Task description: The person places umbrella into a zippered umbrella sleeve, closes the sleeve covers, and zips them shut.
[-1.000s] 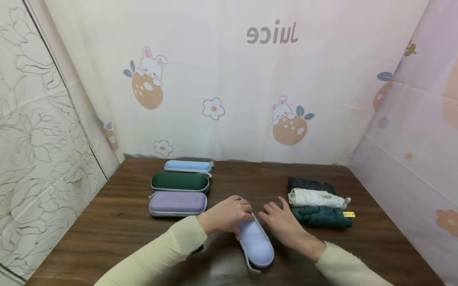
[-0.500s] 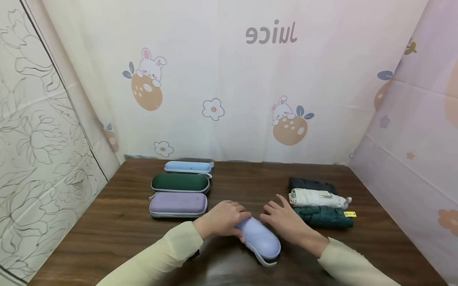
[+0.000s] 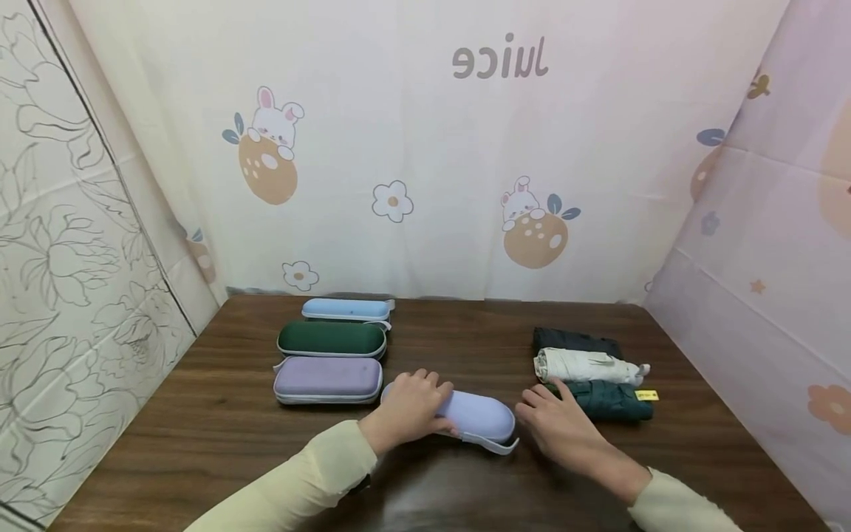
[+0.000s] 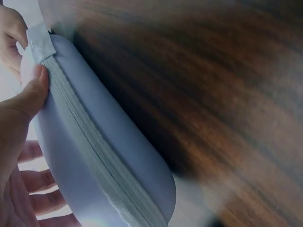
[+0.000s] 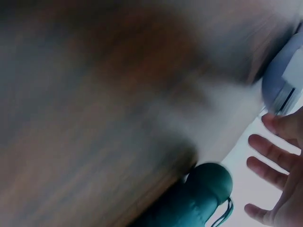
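Over on the left of the table [image 3: 219, 458], three hard cases lie in a neat row: blue case [image 3: 347, 309] farthest, green case [image 3: 331, 338] in the middle, purple case [image 3: 328, 379] nearest. All three run left to right, set side by side, presumably to keep like with like

Just right of purple, here's the left hand [image 3: 411, 410], holding the lilac case [image 3: 480, 415], which is the thing in play at the middle of the near half! The grip comes over the left part, thumb on the near side by the zip [image 4: 78, 113] and fingers round the far side, likely because a case this rounded needs pinching across its width. It lies roughly crosswise, right end tipped a little nearer; whether it sits flat or slightly raised, I can't tell. Its strap [image 3: 499, 445] trails along the near right edge

At that right end comes the right hand [image 3: 558, 425], fingers spread wide and bent, holding nothing; touching the case or just beside it, I can't say. Perhaps it's there to steady that end

Far right, folded umbrellas: black umbrella [image 3: 577, 341] farthest, white umbrella [image 3: 588, 366] between, green umbrella [image 3: 610, 399] nearest, yellow tag [image 3: 647, 395] on its right end, packed close, probably grouped by kind
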Demonstrator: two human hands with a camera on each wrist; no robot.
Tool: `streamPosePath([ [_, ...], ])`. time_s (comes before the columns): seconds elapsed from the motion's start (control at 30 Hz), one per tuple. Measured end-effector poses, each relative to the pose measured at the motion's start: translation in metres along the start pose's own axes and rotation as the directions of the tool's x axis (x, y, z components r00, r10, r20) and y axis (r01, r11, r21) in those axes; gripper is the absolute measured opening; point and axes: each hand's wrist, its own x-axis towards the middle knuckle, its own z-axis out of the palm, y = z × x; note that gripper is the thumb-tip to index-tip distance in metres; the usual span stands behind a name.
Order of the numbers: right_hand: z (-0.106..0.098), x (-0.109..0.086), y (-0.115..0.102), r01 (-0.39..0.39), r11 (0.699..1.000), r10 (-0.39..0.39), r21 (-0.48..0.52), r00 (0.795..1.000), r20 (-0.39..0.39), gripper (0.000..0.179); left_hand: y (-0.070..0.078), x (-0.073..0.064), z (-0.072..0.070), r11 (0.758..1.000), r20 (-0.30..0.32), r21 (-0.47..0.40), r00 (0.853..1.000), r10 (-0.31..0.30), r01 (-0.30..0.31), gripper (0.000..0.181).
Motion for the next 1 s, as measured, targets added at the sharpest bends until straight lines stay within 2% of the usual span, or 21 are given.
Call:
streamPosePath([
  [0.17, -0.003, -0.005, -0.010, -0.085, 0.996, 0.085, 0.007, 0.996, -0.001, 0.017, 0.004, 0.001, -0.002, 1.000, 0.015, 0.010, 1.000, -0.024, 0.024, 0.057],
  [0.3, -0.002, -0.008, -0.018, -0.090, 0.996, 0.091, 0.027, 0.994, -0.057, 0.018, 0.005, 0.001, 0.000, 0.999, -0.014, 0.020, 0.999, -0.044, 0.044, 0.055],
  [0.5, -0.005, -0.007, -0.036, -0.126, 0.989, 0.133, 0.076, 0.986, -0.102, 0.021, 0.005, 0.000, 0.004, 0.997, -0.051, 0.030, 0.996, -0.068, 0.070, 0.054],
  [0.63, -0.005, -0.002, -0.050, -0.131, 0.990, 0.136, 0.050, 0.984, -0.112, 0.022, 0.006, 0.001, 0.006, 0.997, -0.048, 0.023, 0.996, -0.070, 0.071, 0.055],
  [0.77, -0.005, 0.005, -0.061, -0.119, 0.993, 0.119, 0.007, 0.990, -0.075, 0.028, 0.006, 0.002, 0.007, 0.997, -0.046, 0.019, 0.996, -0.070, 0.071, 0.056],
  [1.0, -0.003, 0.010, -0.064, -0.091, 0.996, 0.088, -0.028, 0.993, -0.073, 0.030, 0.006, 0.001, 0.005, 0.996, -0.040, 0.012, 0.996, -0.084, 0.085, 0.057],
])
